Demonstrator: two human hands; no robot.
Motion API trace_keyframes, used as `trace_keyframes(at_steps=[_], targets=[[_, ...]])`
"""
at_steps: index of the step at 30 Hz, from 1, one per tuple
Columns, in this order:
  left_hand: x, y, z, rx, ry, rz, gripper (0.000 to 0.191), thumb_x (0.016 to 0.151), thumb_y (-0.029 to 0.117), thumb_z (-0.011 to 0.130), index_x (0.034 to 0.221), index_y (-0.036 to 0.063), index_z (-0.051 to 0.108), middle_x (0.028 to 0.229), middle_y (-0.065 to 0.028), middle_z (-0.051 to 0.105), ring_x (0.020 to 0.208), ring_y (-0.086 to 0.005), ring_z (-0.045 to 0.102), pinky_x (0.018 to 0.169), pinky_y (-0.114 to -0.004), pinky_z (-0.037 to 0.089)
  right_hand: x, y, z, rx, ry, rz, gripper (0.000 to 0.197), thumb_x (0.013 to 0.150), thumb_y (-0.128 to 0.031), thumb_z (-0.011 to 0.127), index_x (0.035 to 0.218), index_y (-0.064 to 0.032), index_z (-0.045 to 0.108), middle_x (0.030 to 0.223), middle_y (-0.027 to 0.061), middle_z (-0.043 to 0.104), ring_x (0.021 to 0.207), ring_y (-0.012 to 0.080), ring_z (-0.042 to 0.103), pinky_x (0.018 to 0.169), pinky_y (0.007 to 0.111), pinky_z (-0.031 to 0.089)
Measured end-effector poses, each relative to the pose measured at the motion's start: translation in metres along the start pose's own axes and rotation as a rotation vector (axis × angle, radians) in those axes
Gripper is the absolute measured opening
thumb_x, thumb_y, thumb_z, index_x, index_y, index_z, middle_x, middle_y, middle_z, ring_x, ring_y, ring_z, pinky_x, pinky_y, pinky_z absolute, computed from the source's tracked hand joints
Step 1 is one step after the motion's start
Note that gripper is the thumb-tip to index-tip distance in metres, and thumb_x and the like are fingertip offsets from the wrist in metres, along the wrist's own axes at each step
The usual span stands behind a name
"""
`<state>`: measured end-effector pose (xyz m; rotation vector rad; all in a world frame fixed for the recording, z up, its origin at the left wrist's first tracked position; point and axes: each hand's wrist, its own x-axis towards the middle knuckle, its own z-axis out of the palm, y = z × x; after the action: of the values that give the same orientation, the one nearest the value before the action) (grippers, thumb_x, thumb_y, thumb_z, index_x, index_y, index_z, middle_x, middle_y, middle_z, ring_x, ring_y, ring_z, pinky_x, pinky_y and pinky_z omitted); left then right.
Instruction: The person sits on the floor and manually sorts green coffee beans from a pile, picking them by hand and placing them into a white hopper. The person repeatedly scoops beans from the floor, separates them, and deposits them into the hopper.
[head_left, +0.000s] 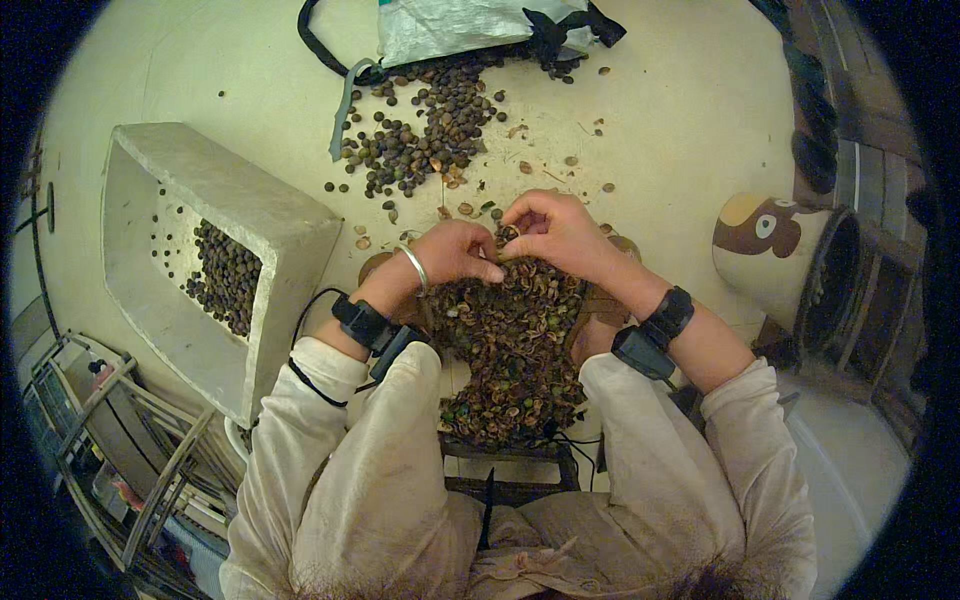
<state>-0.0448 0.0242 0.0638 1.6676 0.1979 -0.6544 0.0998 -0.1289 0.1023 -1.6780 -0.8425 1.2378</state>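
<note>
In the middle of the view my right hand (559, 229) pinches a brown nut husk (509, 233) between thumb and fingertips. My left hand (456, 251), with a silver bangle at the wrist, is beside it with fingers curled; whether it grips anything is hidden. Beneath both hands a large heap of split brown husks (517, 330), some greenish, lies between my feet and reaches back towards my legs. Beyond the hands, whole dark round nuts (442, 124) are spread on the floor (660, 135), spilling from the mouth of a white woven sack (457, 30).
At left a pale rectangular tub (225, 180) tilts towards me with small dark nuts (229, 274) inside. A cream bucket (765, 247) with a brown cartoon pattern lies on its side at right. A wooden stool (517, 465) is between my legs; a rack (127, 442) stands lower left.
</note>
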Motion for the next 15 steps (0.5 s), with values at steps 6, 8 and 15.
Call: trace_keyframes(at_steps=[6, 8, 15], targets=[[-0.009, 0.009, -0.002, -0.699, -0.012, -0.032, 0.024, 0.081, 0.025, 0.069, 0.096, 0.0076, 0.06, 0.082, 0.0036, 0.057, 0.07, -0.0053, 0.051, 0.058, -0.02, 0.041, 0.011, -0.01, -0.003, -0.213, 0.135, -0.23, 0.028, 0.063, -0.01, 0.078, 0.085, -0.0026, 0.062, 0.073, 0.0014, 0.056, 0.063, 0.0076, 0.052, 0.056, 0.023, 0.043], [-0.013, 0.014, -0.002, -0.863, -0.038, -0.023, 0.021, 0.086, 0.025, 0.064, 0.097, 0.0086, 0.058, 0.083, 0.0034, 0.057, 0.069, -0.0033, 0.049, 0.055, -0.017, 0.039, 0.016, -0.013, -0.006, -0.326, 0.102, -0.281, 0.025, 0.064, -0.016, 0.076, 0.081, -0.0038, 0.062, 0.076, 0.0106, 0.059, 0.068, 0.0246, 0.057, 0.061, 0.033, 0.047], [-0.003, 0.017, -0.015, -0.703, 0.141, -0.03, 0.027, 0.088, 0.033, 0.061, 0.079, 0.0076, 0.061, 0.064, 0.0039, 0.054, 0.05, -0.0032, 0.042, 0.044, -0.017, 0.031, 0.029, -0.017, 0.006, -0.504, 0.078, -0.505, 0.03, 0.063, -0.02, 0.079, 0.079, -0.0043, 0.059, 0.073, 0.0078, 0.057, 0.064, 0.024, 0.056, 0.057, 0.032, 0.046]])
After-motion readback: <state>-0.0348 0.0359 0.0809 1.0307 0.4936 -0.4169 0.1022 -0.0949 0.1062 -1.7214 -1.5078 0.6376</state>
